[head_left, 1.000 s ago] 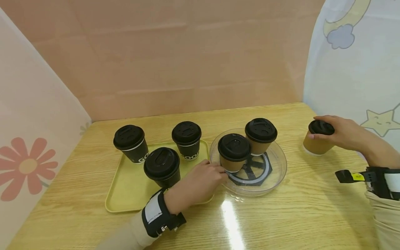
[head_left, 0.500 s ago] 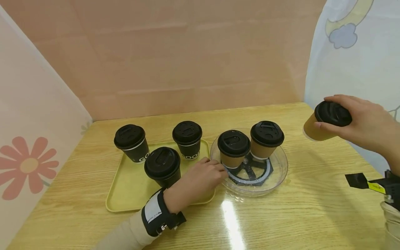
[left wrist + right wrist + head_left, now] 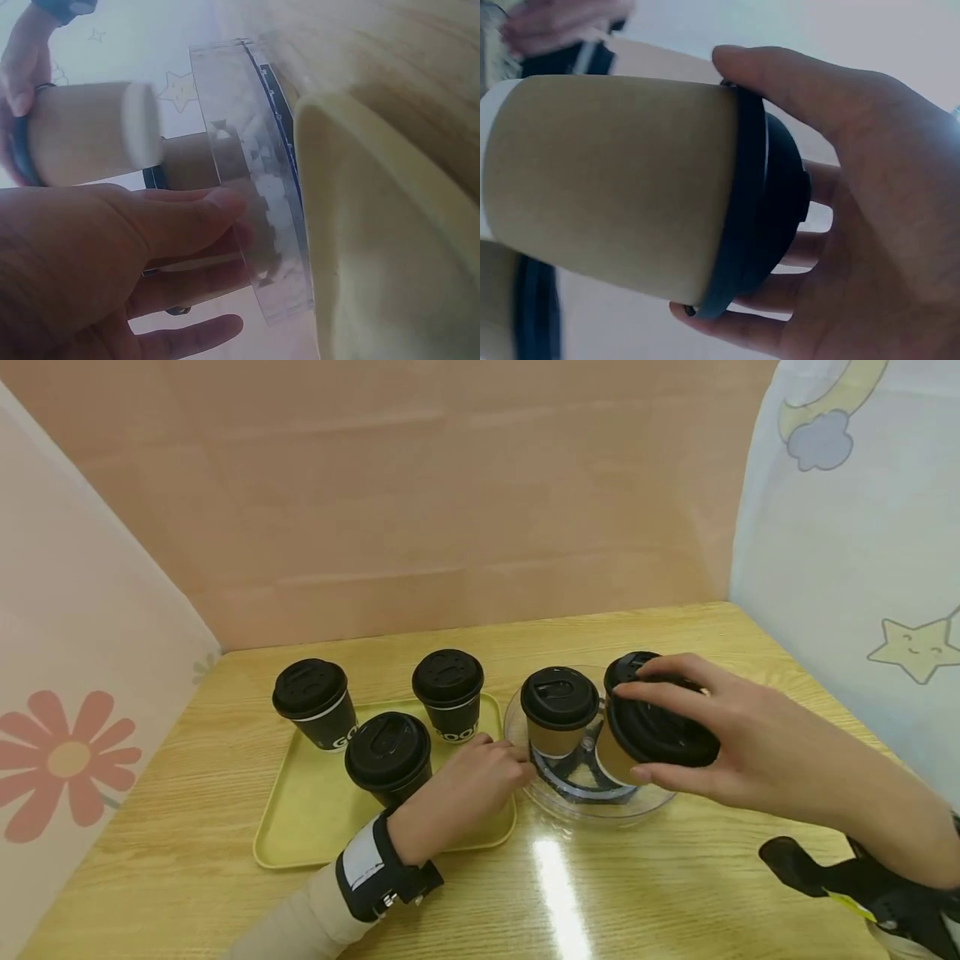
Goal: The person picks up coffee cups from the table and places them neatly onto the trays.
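Observation:
My right hand (image 3: pixel 720 727) grips a brown paper coffee cup (image 3: pixel 615 180) by its black lid, thumb on one side and fingers on the other. The cup tilts over the right part of a clear round turntable tray (image 3: pixel 630 814). Two more brown lidded cups stand on that tray: one at its left (image 3: pixel 555 739), the other behind the held cup, its lid (image 3: pixel 624 668) partly covered by my fingers. My left hand (image 3: pixel 476 785) pinches the tray's clear rim (image 3: pixel 225 105), thumb outside and fingers partly seen through the plastic.
Left of the turntable lies a yellow tray (image 3: pixel 307 827) on the wooden table (image 3: pixel 675 893). On it stand three black lidded cups: back left (image 3: pixel 326 722), front (image 3: pixel 390 768) and back right (image 3: pixel 453 714). A pink backdrop (image 3: pixel 465 502) rises behind the table.
My right hand has lifted the brown cup off the table at the right and carried it left over the turntable. The turntable has turned slightly, shifting its two cups; my left hand stays at its rim.

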`<state>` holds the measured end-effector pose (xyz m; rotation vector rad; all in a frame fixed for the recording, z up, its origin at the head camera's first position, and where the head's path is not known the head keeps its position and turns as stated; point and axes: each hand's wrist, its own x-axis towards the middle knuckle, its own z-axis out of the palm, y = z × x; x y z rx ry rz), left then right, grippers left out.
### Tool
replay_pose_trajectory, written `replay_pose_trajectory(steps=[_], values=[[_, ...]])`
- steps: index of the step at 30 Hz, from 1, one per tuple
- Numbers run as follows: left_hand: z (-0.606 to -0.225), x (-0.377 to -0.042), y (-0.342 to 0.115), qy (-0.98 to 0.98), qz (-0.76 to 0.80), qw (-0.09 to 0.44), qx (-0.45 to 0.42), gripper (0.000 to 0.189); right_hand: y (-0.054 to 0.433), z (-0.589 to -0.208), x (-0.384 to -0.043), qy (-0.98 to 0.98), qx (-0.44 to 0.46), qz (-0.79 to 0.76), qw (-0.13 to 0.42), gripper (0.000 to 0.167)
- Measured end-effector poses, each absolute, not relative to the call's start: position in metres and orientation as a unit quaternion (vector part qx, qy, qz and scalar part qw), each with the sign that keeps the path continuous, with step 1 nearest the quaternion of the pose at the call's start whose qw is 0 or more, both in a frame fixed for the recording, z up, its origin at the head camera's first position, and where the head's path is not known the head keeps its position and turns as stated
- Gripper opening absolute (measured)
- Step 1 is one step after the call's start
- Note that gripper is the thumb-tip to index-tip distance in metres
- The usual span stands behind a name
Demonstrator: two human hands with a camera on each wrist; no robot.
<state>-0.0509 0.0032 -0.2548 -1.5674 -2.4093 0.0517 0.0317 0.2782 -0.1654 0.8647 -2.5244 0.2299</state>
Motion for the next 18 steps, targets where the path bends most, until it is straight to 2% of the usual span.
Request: replay_pose_trajectory(steps=[7,18], values=[[-0.254,-0.050,0.004,-0.835,0.030,0.141,-0.530,0.016,0.252,-0.171,0.031,-0.938,0.308,0.059,0.148,0.062],[-0.253,-0.047,0.004,-0.850,0.044,0.123,-0.510,0.014,0.246,-0.190,0.026,-0.953,0.288,0.057,0.071,0.064]])
